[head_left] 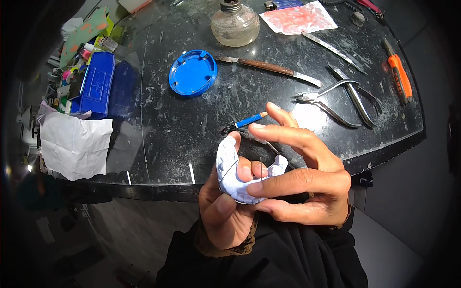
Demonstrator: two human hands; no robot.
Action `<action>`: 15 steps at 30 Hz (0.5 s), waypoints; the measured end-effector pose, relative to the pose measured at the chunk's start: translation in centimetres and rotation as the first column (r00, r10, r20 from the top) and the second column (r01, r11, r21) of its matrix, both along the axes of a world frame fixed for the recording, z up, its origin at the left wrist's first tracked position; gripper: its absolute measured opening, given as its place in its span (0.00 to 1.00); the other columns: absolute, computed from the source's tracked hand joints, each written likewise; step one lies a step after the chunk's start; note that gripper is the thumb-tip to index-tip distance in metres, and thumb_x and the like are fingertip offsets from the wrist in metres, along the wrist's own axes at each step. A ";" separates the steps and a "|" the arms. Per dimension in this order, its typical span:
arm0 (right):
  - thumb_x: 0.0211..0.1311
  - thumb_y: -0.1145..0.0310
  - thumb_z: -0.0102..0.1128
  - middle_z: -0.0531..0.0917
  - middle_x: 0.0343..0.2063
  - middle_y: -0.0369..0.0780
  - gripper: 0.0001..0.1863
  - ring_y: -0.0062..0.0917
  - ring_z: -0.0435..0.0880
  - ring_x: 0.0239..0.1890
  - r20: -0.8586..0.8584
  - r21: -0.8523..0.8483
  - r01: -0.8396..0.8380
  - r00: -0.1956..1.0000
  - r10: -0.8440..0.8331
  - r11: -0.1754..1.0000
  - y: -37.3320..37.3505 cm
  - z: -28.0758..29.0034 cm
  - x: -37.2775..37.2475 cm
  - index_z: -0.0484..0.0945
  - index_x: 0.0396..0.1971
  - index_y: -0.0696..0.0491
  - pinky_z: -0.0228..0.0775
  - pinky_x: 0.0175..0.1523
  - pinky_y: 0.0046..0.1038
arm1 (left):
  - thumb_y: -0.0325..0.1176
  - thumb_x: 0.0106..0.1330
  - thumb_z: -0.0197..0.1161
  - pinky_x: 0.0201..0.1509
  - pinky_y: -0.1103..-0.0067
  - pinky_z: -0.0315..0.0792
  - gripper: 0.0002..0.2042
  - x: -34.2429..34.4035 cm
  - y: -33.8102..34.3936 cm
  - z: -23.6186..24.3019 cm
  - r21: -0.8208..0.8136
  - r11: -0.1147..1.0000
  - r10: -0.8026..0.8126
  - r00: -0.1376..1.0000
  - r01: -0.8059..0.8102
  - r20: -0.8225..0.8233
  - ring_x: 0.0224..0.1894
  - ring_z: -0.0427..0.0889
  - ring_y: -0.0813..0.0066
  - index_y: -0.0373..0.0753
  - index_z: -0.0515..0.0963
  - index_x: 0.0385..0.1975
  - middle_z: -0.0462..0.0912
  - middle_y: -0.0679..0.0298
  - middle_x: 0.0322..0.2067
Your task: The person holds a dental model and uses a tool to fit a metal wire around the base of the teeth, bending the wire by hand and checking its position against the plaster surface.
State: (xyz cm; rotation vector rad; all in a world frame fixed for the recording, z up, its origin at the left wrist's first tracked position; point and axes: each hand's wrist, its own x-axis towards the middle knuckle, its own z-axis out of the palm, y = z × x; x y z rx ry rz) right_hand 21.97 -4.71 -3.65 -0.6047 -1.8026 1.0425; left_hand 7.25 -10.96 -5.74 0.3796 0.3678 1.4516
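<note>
A pale bluish-white plaster dental cast, horseshoe-shaped, is held above the table's near edge. My left hand is closed around its left side and underside, with fingertips showing inside the arch. Thin bent wire crosses the cast's left side and also runs along its front edge. From the right, my right hand pinches the front of the cast between thumb and a finger, at the wire; two other fingers reach out above it. Behind these fingers, a blue pencil and a partly hidden metal tool lie on the table.
On the dark, scratched table lie a blue round lid, a wooden-handled knife, pliers, tweezers and an orange-handled cutter. A glass burner stands at the back; a blue box and white paper are left.
</note>
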 end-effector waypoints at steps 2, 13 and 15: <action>0.31 0.73 0.73 0.73 0.47 0.58 0.16 0.45 0.72 0.55 0.009 0.012 -0.007 1.000 0.006 1.000 -0.1 -0.1 0.0 0.83 0.28 0.54 0.45 0.63 0.55 | 0.39 0.59 0.58 0.59 0.71 0.67 0.37 -0.1 -0.1 0.0 -0.005 1.000 -0.005 1.000 0.005 0.015 0.54 0.67 0.69 0.34 0.44 0.63 0.70 0.61 0.43; 0.32 0.72 0.74 0.73 0.48 0.55 0.15 0.40 0.70 0.56 0.013 0.094 0.049 0.999 -0.051 0.994 -0.6 -0.4 0.1 0.82 0.26 0.52 0.43 0.63 0.58 | 0.43 0.60 0.55 0.59 0.75 0.67 0.35 0.3 -0.3 1.0 -0.065 0.995 0.059 0.980 -0.073 -0.191 0.50 0.69 0.75 0.34 0.49 0.63 0.71 0.68 0.38; 0.32 0.72 0.74 0.73 0.48 0.55 0.13 0.40 0.71 0.55 0.040 0.093 0.069 0.996 -0.073 0.993 -0.5 -0.3 0.1 0.82 0.25 0.52 0.43 0.63 0.58 | 0.42 0.60 0.56 0.58 0.73 0.69 0.35 0.3 -0.3 0.9 -0.060 0.996 0.061 0.981 -0.073 -0.184 0.49 0.70 0.76 0.34 0.49 0.63 0.71 0.68 0.38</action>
